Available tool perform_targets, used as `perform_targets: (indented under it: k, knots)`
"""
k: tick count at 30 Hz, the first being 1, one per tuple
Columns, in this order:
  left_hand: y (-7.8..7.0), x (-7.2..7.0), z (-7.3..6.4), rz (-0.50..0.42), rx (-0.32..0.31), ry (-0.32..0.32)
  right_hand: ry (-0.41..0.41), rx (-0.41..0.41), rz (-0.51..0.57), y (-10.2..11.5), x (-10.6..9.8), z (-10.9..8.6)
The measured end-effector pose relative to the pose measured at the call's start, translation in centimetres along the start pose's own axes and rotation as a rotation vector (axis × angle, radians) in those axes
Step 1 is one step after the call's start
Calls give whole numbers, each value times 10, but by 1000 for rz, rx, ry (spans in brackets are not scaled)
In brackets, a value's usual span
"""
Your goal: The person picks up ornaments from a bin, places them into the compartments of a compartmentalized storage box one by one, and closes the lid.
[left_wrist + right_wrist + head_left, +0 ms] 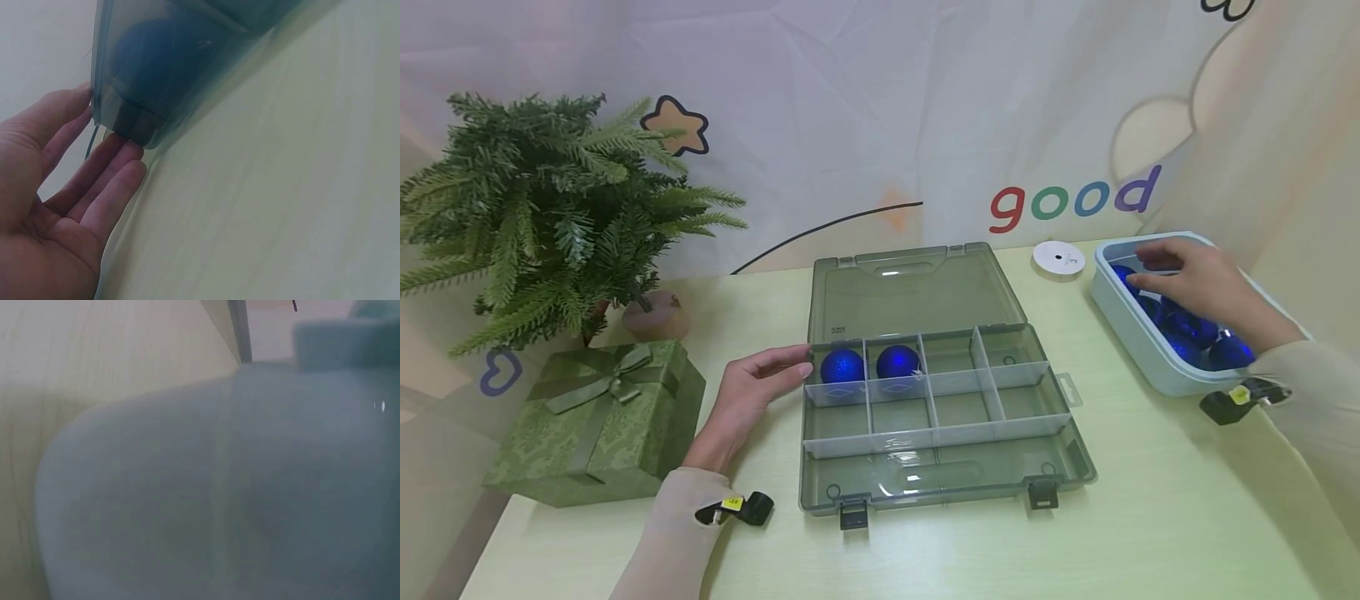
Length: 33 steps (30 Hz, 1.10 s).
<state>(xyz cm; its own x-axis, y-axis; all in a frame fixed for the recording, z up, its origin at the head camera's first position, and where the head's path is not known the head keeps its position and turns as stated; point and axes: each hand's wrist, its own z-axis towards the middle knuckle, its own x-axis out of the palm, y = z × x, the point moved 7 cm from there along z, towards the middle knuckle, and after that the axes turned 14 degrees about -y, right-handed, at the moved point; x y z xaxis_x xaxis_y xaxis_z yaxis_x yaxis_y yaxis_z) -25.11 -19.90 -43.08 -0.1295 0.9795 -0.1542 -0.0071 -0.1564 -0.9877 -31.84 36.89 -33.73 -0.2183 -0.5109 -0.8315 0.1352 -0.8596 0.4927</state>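
Observation:
My left hand point(751, 400) touches the left edge of an opened, translucent grey-green compartment box point(940, 433), its fingers nearly straight at the box corner. Two blue Christmas baubles lie in that box's back row: a glittery one point(842, 367) in the leftmost compartment and a smoother one point(898, 362) beside it. On the right, my right hand point(1206, 279) reaches over a light blue bin point(1131, 337), fingers loosely bent and thumb close to a blue bauble point(1122, 276). More blue baubles point(1187, 329) lie under that hand. The right wrist view shows mostly the bin's blurred wall point(187, 500).
A small artificial fir tree point(572, 208) stands at the left, behind a green gift box point(602, 425) with a bow. The compartment box's lid point(913, 296) lies folded back. A white ribbon spool point(1058, 258) lies by the bin, before a printed curtain point(850, 125).

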Motion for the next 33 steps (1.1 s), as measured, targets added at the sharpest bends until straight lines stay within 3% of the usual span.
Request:
perform_targets:
  k: [13, 33]
  knots:
    - [0, 0, 0, -6, 1, -1, 31, -111, -38, -3, 12, 2]
    - [1, 0, 0, 8, -6, 0, 79, -57, -39, -3, 18, -2]
